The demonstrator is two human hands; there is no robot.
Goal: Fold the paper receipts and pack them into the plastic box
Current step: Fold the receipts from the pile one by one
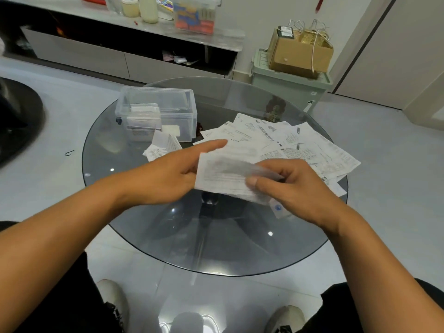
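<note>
A white paper receipt (219, 177) is held above the round glass table (216, 248). My right hand (290, 186) pinches its right side, thumb on top, where the paper is blurred and bent over. My left hand (168, 174) is at its left edge with the index finger stretched out; the other fingers are hidden behind the sheet. A loose pile of receipts (288, 143) is spread on the table's right half. The clear plastic box (156, 111) stands open at the far left with several folded receipts inside. A folded receipt (163, 146) lies just in front of it.
A TV cabinet (108, 56) with bottles and a clear container runs along the far wall. A green lidded bin (288, 85) with a cardboard box on top stands beyond the table. My knees and shoes are below the table's near edge.
</note>
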